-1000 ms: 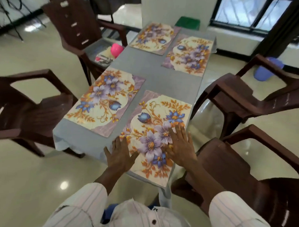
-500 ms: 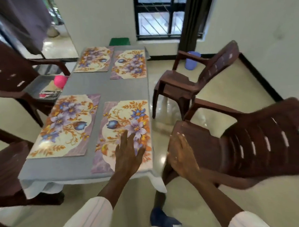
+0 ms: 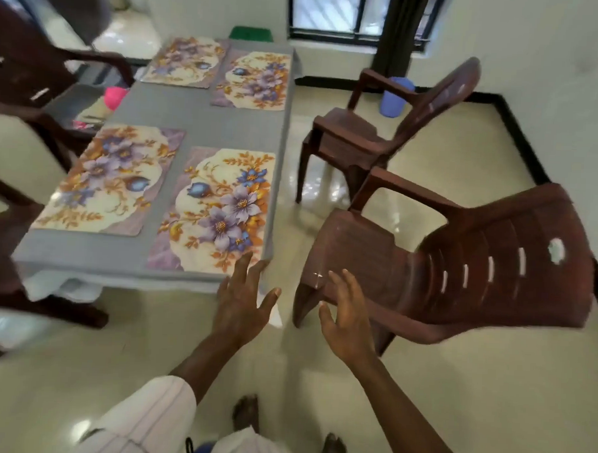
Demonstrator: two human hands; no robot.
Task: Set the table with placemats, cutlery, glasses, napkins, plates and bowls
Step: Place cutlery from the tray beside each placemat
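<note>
Several floral placemats lie flat on the grey-clothed table (image 3: 206,119): a near right placemat (image 3: 219,211), a near left placemat (image 3: 111,178), a far left placemat (image 3: 185,62) and a far right placemat (image 3: 256,80). My left hand (image 3: 244,301) hovers just off the table's near right corner, fingers spread, holding nothing. My right hand (image 3: 346,317) is open too, in front of the seat edge of a brown plastic chair (image 3: 460,267). No cutlery, glasses, napkins, plates or bowls are on the table.
A second brown chair (image 3: 380,127) stands further back on the right. More brown chairs (image 3: 30,77) line the left side; one seat holds a pink object (image 3: 113,96). A blue bin (image 3: 394,100) sits by the wall. My bare feet (image 3: 246,412) are on the shiny floor.
Both hands have lifted off the near right placemat and drawn back past the table's edge. My view has swung right, towards the chairs.
</note>
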